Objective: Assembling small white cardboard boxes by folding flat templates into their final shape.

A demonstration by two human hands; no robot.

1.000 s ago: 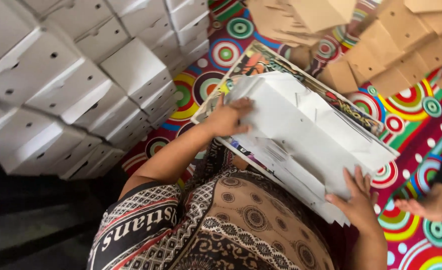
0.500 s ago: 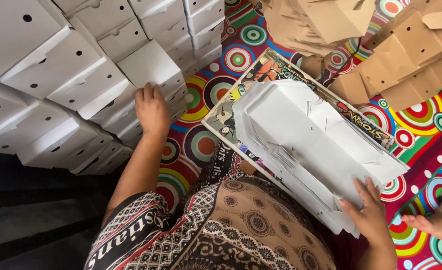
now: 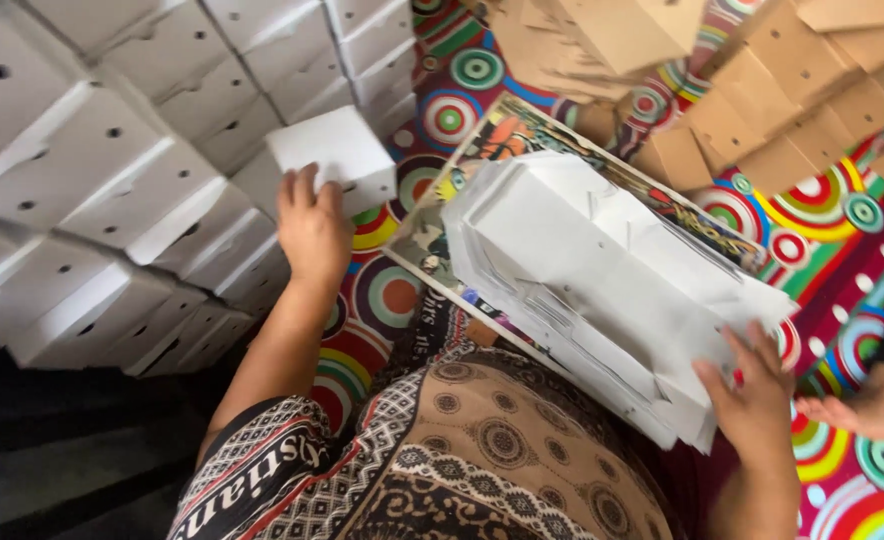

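My left hand [image 3: 311, 228] reaches out to the left and grips the near edge of a small white folded box [image 3: 334, 155] beside the rows of stacked white boxes [image 3: 112, 190]. My right hand [image 3: 757, 400] holds the near right corner of a stack of flat white box blanks [image 3: 602, 280]. That stack lies tilted on a colourful printed board [image 3: 522, 140] across my lap, over my patterned brown garment [image 3: 482, 460].
Brown cardboard boxes and flat brown pieces [image 3: 762, 90] are piled at the top right. A mat with bright concentric circles [image 3: 822, 220] covers the floor. Another person's bare foot [image 3: 862, 400] shows at the right edge.
My left hand left the white blank stack, swung left to the stacked boxes and now grips a small white box. My right hand stays on the stack's corner.
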